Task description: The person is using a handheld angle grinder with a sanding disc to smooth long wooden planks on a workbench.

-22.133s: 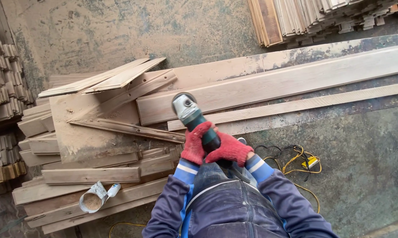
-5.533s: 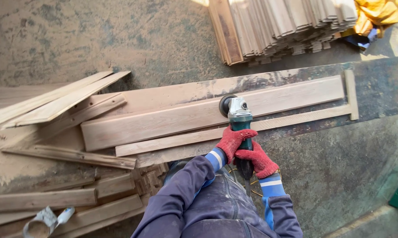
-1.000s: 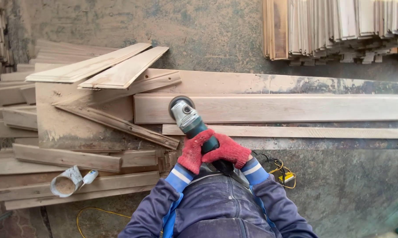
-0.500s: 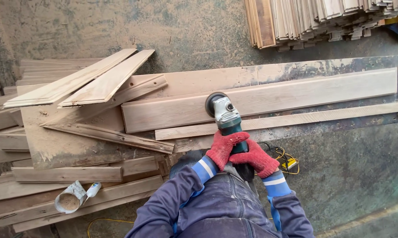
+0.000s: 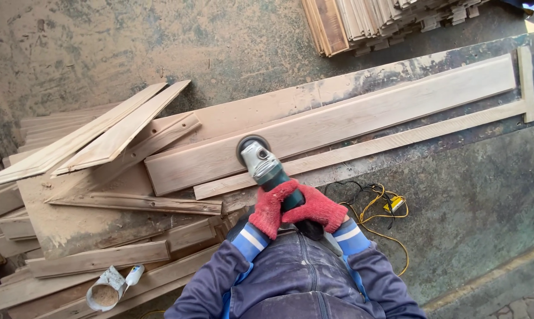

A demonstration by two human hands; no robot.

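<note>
Both my hands wear red knit gloves and grip a green angle grinder [image 5: 265,168]. My left hand [image 5: 269,208] wraps the body from the left; my right hand [image 5: 315,207] holds it from the right, further back. The grinder's grey head and disc rest on a long pale wooden plank [image 5: 349,118] that lies flat on a dusty metal-topped bench [image 5: 468,171], toward the plank's left part. A narrow wooden strip [image 5: 397,142] lies along the plank's near edge, meeting a short cross piece [image 5: 527,82] at the far right.
Loose boards [image 5: 101,136] and offcuts are heaped at the left. A dusty can with a tube [image 5: 108,289] sits on them at lower left. A yellow and black cord [image 5: 385,207] coils by my right arm. A stack of thin slats [image 5: 385,18] stands at the top.
The grinder has slid left along the plank since half a second ago, and my view has swung so the plank slopes more steeply up to the right.
</note>
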